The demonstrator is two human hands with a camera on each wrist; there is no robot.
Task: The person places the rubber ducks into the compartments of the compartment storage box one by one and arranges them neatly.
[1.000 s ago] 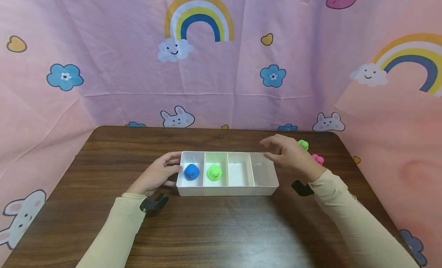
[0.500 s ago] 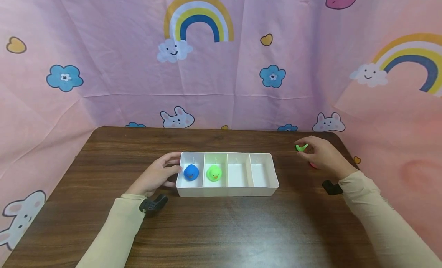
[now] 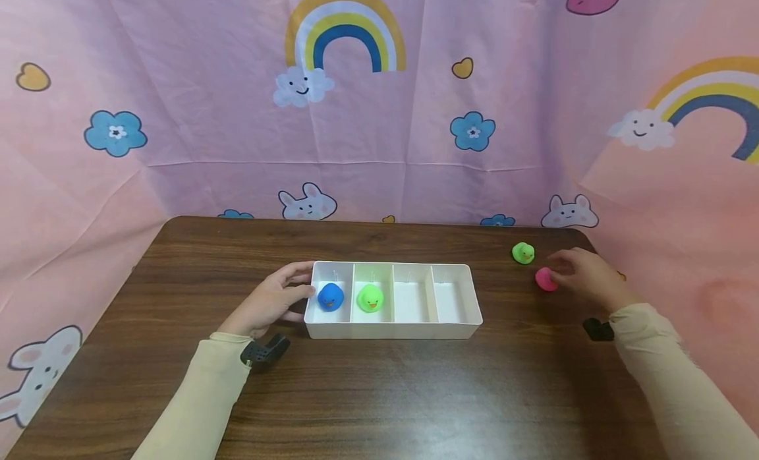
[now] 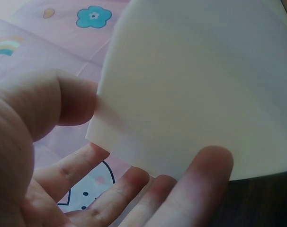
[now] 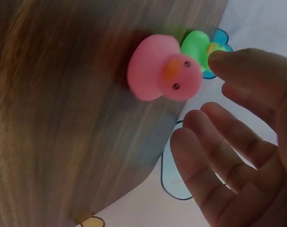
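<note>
Dark wood-grain tabletop (image 3: 379,387) carries a pink duck (image 3: 544,280) near its right edge, just before the right hand (image 3: 584,275), thumb and fingers parted (contact is hard to tell). Near the pair sits a loose green duck (image 3: 524,253). Farther left, the left hand (image 3: 267,300), fingers spread, touches the end of a white tray (image 3: 394,331) holding blue and green ducks in its two leftmost compartments.

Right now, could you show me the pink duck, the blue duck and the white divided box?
Pink duck (image 5: 154,66): right wrist view, on its body.
Blue duck (image 3: 330,294): head view, on its head.
White divided box (image 3: 394,331): head view, on its near outer wall.
</note>
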